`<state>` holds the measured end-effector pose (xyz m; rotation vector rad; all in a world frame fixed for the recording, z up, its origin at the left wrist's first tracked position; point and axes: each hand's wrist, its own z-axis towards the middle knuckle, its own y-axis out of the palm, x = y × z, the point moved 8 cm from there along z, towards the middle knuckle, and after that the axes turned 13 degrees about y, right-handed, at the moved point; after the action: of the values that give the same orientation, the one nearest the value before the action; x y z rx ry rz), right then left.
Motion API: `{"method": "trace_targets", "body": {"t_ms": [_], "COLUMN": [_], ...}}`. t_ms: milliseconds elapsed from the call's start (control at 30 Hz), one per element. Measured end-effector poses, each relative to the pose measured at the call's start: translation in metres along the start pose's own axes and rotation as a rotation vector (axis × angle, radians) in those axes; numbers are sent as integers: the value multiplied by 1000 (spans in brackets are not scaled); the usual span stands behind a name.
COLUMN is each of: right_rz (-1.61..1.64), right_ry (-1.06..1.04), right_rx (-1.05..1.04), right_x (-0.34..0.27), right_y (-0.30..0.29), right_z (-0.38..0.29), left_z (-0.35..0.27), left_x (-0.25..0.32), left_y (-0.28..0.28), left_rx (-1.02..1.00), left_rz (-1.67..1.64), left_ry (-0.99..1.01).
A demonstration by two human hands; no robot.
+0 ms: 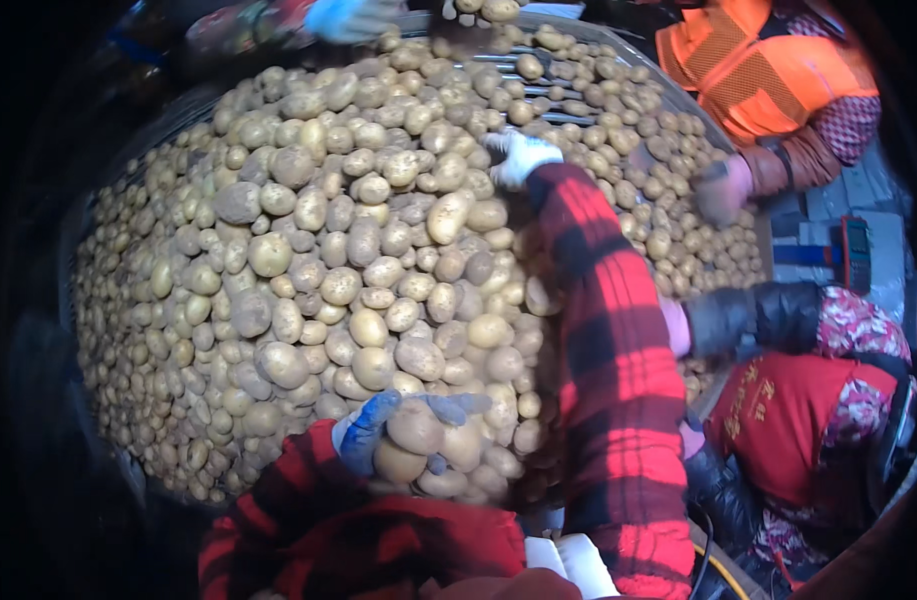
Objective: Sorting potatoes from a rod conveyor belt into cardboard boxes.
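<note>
A broad heap of potatoes (368, 247) of mixed sizes lies before me, many of them dusty with soil. At the near side, my left hand (372, 431) wears a blue-coated glove. Its fingers curl around several potatoes (415, 426), held just above the heap close to my body. My right arm, in a red and black checked sleeve, stretches far across the heap. At its end my right hand (524, 157), in a white glove, is at the potatoes beside the partly bare metal bars (559, 94). Its palm side is hidden, so what lies under its fingers cannot be seen.
Smaller potatoes (638, 150) cover the right side, inside a raised metal rim (698, 112). One person in an orange vest (766, 67) and another in a red vest (796, 420) work at the right. A blue-gloved hand (353, 19) is at the far edge. A red handheld device (856, 251) lies at right.
</note>
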<state>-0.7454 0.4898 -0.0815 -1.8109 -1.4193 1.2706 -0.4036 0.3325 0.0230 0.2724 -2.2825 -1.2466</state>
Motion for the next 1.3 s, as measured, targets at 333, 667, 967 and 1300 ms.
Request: {"method": "trace_targets", "body": {"t_ms": [333,667,967,1300], "right_rz": [90,1585,2268,2753], "right_ry": [-13,-357,-204,-229], "right_rx": [-285,-346,-243,-153], "right_x": [42,38,-24,-40], "right_y": [40,-2,94,183], "right_z": [5,-223,-364,-559], "left_z": [4,1,-4,-73], "left_x": [-14,-4,0,-104], "left_y": [-18,-24,-7,68], "left_rx": [2,36,-145,-498], "left_rz": [-73,-79,-59,390], "left_ry": [45,265,290,-25]}}
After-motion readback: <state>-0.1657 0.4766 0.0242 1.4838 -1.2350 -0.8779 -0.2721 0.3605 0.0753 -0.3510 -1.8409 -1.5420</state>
